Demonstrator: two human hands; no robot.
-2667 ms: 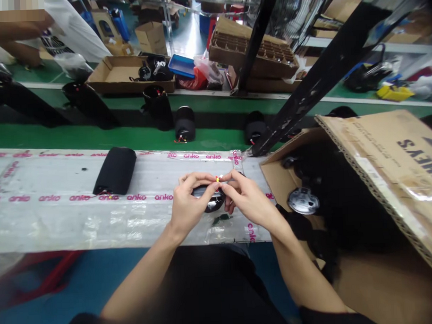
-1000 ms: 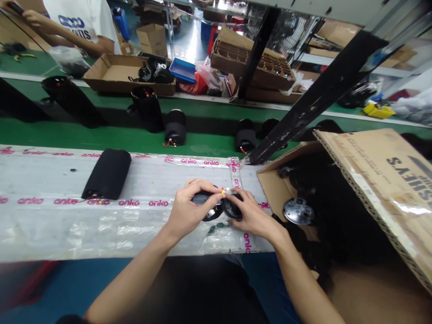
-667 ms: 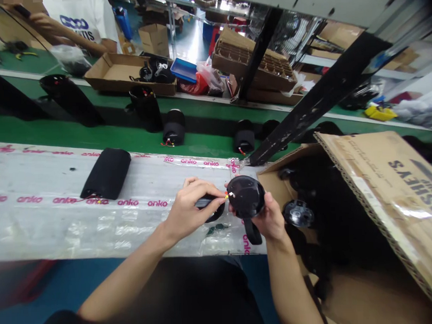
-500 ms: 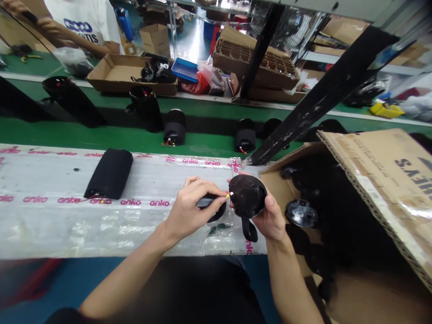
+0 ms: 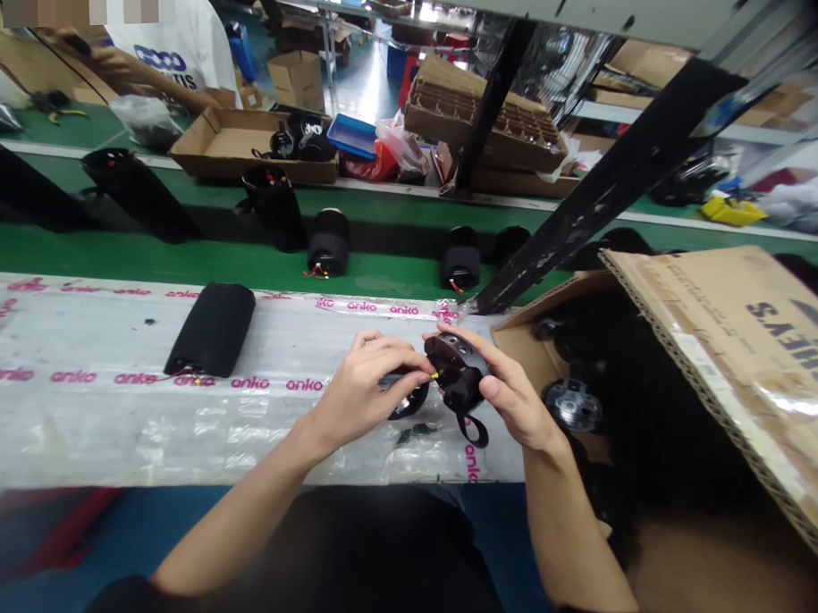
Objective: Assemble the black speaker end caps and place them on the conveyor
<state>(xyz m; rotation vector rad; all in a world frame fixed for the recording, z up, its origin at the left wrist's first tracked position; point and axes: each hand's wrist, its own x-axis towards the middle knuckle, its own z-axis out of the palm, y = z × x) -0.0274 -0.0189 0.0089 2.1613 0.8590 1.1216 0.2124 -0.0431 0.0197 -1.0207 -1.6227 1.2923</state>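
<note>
My right hand [image 5: 516,397] grips a round black part [image 5: 457,372] with a strap loop [image 5: 473,431] hanging below it. Thumb and fingertips of my left hand [image 5: 371,384] are pinched on a small yellow connector [image 5: 435,375] at the left side of that part. Under my left hand lies another dark round piece [image 5: 411,403], partly hidden by the fingers. To the left, a black fabric-covered cylinder [image 5: 212,329] with thin wires at its lower end rests on the plastic-covered table [image 5: 64,426].
An open cardboard box [image 5: 711,332] with black parts stands at the right. A slanted black post [image 5: 598,175] rises beside it. Black cylinders [image 5: 271,204] line the green bench [image 5: 246,258]. Across the bench is a person [image 5: 178,46] in a white shirt.
My right hand has turned the round black part, so its rim with small buttons now shows. My left hand stays beside it, still pinching the connector.
</note>
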